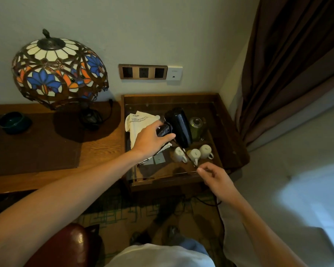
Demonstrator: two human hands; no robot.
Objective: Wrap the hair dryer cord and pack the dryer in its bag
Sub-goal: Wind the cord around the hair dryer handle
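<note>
Above the glass-topped wooden side table (pixel 228 120), the glossy black hair dryer (pixel 178 127) is held with its barrel running away from the person, nozzle end nearer the wall and rear end pointing back toward the body. Its folded handle juts out to the left, and the left hand (pixel 151 140) has its fingers curled round that handle, so this hand carries the dryer's weight. From the handle end the thin black cord (pixel 188 158) runs down and to the right, straight and fairly taut, to the right hand (pixel 215 175), which pinches it between thumb and fingertips near the table's front edge. Past that hand the cord seems to drop toward the floor, though it is hard to follow against the dark carpet.

My reading is that the cord is not yet wrapped. The coming move turns on this: the cord leaves the dryer at an angle to the barrel's long axis, with the right hand the nearer one to the free length, so it would be the one to lead loops round while the left holds steady.

Just left of the dryer, partly under the left hand, lies the cream cloth drawstring bag (pixel 137 122) with printed lettering. Under the glass sit three white mugs (pixel 194 154) and a green tin (pixel 197 127). Farther left stands a stained-glass table lamp (pixel 58 72).
</note>
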